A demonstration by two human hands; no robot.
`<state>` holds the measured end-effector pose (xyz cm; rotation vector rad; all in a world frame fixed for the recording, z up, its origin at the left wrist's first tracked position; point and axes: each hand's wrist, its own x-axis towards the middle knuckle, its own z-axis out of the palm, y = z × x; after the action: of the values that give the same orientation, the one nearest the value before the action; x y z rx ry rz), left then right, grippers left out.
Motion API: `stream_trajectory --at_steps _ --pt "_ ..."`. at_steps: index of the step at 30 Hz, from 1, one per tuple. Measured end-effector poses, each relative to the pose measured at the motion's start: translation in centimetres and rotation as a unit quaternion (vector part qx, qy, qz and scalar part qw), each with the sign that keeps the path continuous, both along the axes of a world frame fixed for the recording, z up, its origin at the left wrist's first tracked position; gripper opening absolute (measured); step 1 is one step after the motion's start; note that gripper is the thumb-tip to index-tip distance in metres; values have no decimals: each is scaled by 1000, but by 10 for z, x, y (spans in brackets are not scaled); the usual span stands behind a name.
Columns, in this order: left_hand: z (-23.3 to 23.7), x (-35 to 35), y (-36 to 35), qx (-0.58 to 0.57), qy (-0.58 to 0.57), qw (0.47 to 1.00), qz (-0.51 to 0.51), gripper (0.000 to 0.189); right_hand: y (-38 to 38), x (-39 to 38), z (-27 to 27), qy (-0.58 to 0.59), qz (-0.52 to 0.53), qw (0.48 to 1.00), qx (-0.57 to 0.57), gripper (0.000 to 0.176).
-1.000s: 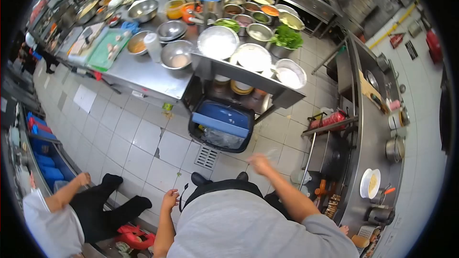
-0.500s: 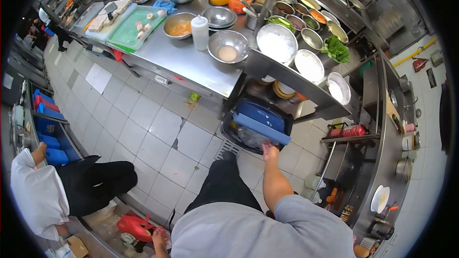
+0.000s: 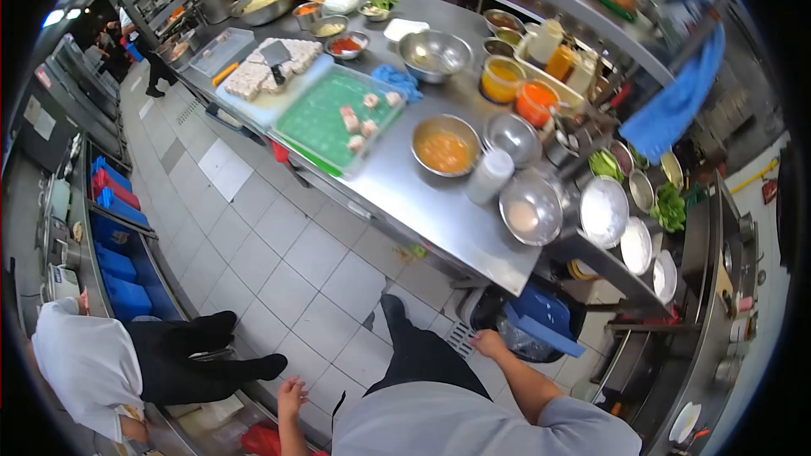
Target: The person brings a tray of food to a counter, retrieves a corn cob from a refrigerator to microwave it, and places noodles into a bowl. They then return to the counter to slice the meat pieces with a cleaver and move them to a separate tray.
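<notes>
My left hand [image 3: 292, 393] hangs low at my left side, its fingers loosely apart and holding nothing. Below it, partly cut off at the bottom edge, lies a red plastic bag [image 3: 260, 440] on the left-hand counter. My right hand [image 3: 487, 344] is just left of a black bin [image 3: 483, 308], with loosely bent fingers and nothing seen in them. A clear plastic liner and a long blue lid-like piece [image 3: 542, 334] sit in the bin's mouth, apart from my hand.
A steel worktable [image 3: 439, 232] holds a green tray [image 3: 317, 122] of meat pieces, a squeeze bottle [image 3: 490, 176] and several bowls. At left, a co-worker in a white shirt [image 3: 89, 363] bends over the counter. Tiled floor [image 3: 279, 270] lies between, with a drain grate [image 3: 461, 337].
My right hand has come away from the blue piece at the bin. My left hand has moved off the red bag. My body and view have turned toward the worktable, one foot forward.
</notes>
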<state>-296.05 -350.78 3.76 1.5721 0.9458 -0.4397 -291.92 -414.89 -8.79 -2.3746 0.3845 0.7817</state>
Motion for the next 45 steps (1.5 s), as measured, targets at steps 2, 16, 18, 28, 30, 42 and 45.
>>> stream_trajectory --at_steps 2,16,18,28,30,42,45 --pt "5 52 5 3 7 999 -38 42 76 101 87 -24 -19 994 107 42" --pt "-44 90 136 171 45 952 -249 39 420 604 336 -248 225 891 306 41" --pt "-57 91 148 21 137 990 24 37 461 646 334 -265 175 899 302 44" --pt "-72 413 392 54 -6 998 9 21 563 837 307 -419 60 906 -1 36" --pt "-83 522 450 32 -91 995 -33 24 583 849 312 -394 82 915 3 37" --pt "175 931 273 -75 -321 831 -448 41 565 959 305 -420 -43 901 -99 41" --pt "161 964 218 -68 -327 737 -587 44 539 978 289 -366 -80 927 -11 38"
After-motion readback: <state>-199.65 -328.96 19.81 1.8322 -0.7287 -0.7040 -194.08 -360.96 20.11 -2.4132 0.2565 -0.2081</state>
